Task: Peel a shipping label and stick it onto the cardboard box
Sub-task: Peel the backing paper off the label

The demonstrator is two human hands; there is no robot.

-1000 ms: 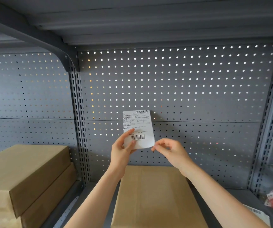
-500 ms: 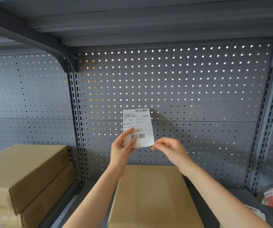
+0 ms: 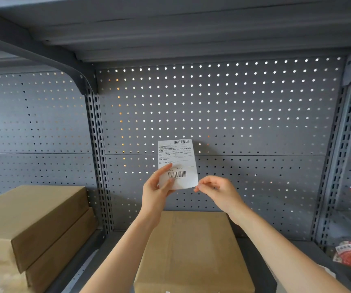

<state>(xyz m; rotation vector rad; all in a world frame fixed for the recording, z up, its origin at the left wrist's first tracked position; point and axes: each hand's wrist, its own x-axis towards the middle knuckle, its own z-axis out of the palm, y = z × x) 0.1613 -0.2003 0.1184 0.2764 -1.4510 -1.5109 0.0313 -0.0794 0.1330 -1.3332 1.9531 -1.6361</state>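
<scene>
Left hand (image 3: 156, 192) holds the shipping label (image 3: 177, 163) upright in front of the pegboard (image 3: 233, 113), thumb pressed on its printed face near the lower barcode, so the bottom right corner stays free for the right hand (image 3: 219, 192). Right fingers (image 3: 198, 188) pinch together at that corner, likely picking the backing loose (peel not visibly started). The cardboard box (image 3: 193, 250) waits on the shelf directly below, top face bare for sticking.

A stockroom: grey pegboard shelving (image 3: 233, 115), stacked cardboard boxes (image 3: 32, 225)
</scene>
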